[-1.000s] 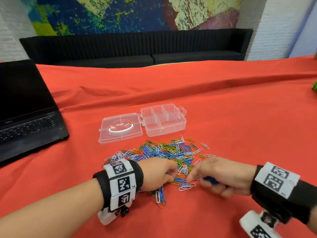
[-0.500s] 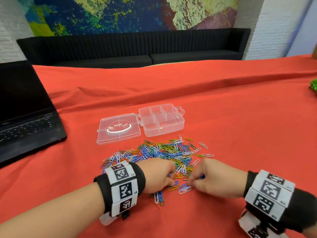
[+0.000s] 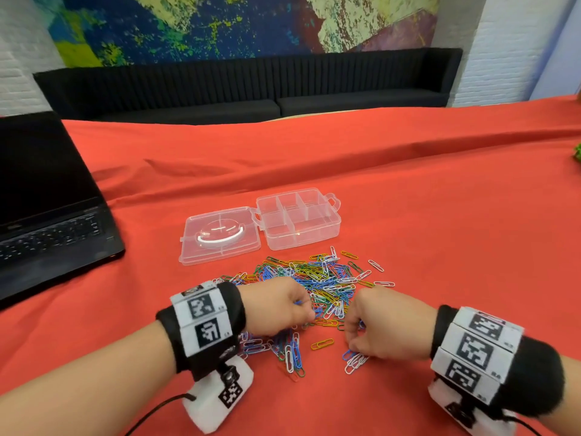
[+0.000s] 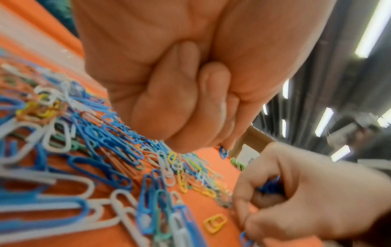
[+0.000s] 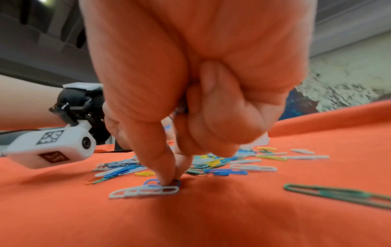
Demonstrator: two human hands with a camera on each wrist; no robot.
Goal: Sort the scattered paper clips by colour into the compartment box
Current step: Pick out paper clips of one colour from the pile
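Note:
A heap of mixed-colour paper clips lies on the red cloth in front of the clear compartment box, whose lid is folded open to the left. My left hand is curled at the heap's near edge and pinches a blue paper clip at its fingertips. My right hand keeps several blue clips bunched in its palm. Its thumb and forefinger pinch down on a blue clip lying against white clips.
An open black laptop sits at the left. An orange clip lies alone between my hands, and a green clip lies to the right. A black sofa runs behind the table. A green object shows at the right edge.
My right hand's thumb and forefinger have dropped onto the small blue and white cluster near me. My left hand has edged into the heap and picked up a blue clip.

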